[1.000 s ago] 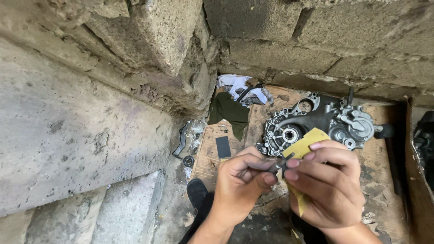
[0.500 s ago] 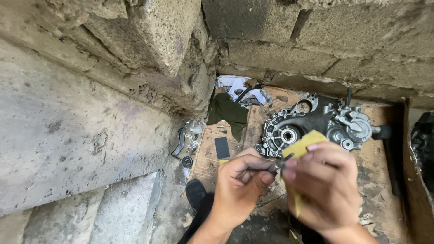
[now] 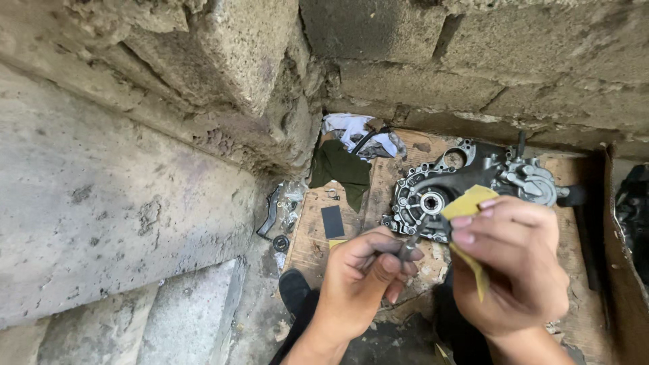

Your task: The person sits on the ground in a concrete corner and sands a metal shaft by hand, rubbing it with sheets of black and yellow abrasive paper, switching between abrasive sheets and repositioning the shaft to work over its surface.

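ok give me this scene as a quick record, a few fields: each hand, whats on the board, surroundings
left hand: left hand pinches a small dark metal part at its fingertips
right hand: right hand holds a folded yellow abrasive sheet beside that part
on the board: grey engine casing on a wooden board, small black rectangle, dark green cloth, white rag
surroundings: rough block wall

block wall (image 3: 169, 155) left, engine cover (image 3: 473, 182) ahead
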